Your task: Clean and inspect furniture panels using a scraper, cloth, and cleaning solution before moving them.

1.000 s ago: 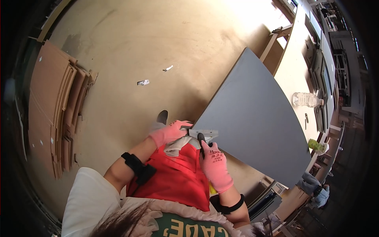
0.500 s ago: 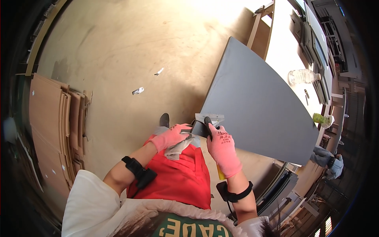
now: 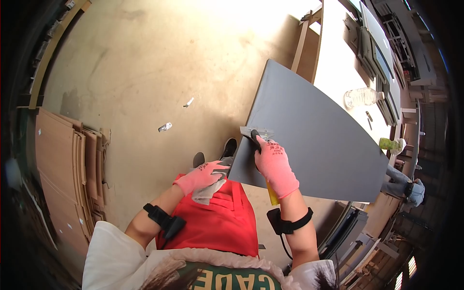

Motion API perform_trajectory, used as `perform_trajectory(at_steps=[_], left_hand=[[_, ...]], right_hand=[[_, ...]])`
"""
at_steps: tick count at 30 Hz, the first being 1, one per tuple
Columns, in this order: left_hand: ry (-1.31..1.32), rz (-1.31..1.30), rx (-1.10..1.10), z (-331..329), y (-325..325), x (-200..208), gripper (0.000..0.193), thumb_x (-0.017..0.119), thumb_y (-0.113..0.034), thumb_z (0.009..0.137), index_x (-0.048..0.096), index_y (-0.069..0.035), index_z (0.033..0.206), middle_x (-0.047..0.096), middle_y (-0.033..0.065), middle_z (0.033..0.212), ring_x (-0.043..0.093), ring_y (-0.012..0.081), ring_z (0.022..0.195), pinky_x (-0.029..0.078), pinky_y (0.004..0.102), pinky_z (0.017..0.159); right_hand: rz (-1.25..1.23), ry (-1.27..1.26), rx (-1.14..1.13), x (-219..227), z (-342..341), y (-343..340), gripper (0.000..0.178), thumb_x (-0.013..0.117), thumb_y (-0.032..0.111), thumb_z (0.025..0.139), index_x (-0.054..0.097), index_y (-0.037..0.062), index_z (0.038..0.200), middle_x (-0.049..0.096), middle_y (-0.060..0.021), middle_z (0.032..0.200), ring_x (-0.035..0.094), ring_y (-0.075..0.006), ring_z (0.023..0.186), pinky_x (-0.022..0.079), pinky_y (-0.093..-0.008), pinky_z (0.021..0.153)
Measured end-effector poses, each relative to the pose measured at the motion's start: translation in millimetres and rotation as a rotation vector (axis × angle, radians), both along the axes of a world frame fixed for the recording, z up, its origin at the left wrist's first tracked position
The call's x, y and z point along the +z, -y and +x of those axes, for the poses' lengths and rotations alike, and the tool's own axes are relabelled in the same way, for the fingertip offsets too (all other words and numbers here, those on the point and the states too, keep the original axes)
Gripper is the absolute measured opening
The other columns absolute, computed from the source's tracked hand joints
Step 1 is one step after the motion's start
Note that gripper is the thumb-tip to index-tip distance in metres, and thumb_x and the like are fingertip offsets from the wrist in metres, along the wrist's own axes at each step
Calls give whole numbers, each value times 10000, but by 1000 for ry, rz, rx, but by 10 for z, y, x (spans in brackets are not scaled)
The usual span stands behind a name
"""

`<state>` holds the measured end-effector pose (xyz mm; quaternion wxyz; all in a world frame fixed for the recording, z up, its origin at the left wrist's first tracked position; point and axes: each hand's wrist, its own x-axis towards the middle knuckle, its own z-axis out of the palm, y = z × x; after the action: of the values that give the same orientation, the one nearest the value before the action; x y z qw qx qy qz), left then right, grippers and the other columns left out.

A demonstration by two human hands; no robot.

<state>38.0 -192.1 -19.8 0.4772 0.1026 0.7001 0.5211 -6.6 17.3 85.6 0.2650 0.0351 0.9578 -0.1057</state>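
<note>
A large grey panel (image 3: pixel 309 130) with a curved far edge lies in front of me to the right. My right hand (image 3: pixel 276 166), in a pink glove with dark fingertips, is closed round a scraper (image 3: pixel 258 132). Its wide metal blade rests on the panel by the left edge, and a bit of yellow handle shows below my palm. My left hand (image 3: pixel 199 178), gloved the same way, is beside the panel's near corner. A crumpled light grey cloth (image 3: pixel 207 193) hangs from its grip, with part of it hidden under the fingers.
A white-topped table (image 3: pixel 345 72) behind the panel bears a clear plastic bottle (image 3: pixel 361 97) and stacked dark panels (image 3: pixel 372 53). Brown boards (image 3: pixel 58 169) are stacked at the left. Small scraps (image 3: pixel 165 127) lie on the floor. Another person (image 3: pixel 413 191) is at the far right.
My right hand has pushed the scraper farther from the near corner along the panel's left edge. My left hand has shifted slightly left with the cloth. The view has tilted, and a second shoe shows.
</note>
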Motion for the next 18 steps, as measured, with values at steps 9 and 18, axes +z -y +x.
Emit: perform_trajectory(at_steps=[9, 18], left_hand=[[83, -47, 201, -397, -39, 192, 347, 514, -99, 833, 575, -83, 1174, 498, 138, 1274, 516, 302, 1101, 392, 323, 946], [-125, -60, 376, -654, -125, 168, 348, 501, -27, 814, 570, -23, 1155, 533, 98, 1226, 525, 240, 1068, 383, 286, 943]], right_hand=[[-18, 92, 19, -22, -687, -288, 413, 422, 150, 864, 473, 66, 1266, 603, -208, 975, 603, -337, 914, 483, -400, 807], [8, 18, 76, -35, -938, -403, 402, 488, 156, 837, 507, 51, 1225, 612, -212, 904, 610, -329, 881, 477, -389, 812]])
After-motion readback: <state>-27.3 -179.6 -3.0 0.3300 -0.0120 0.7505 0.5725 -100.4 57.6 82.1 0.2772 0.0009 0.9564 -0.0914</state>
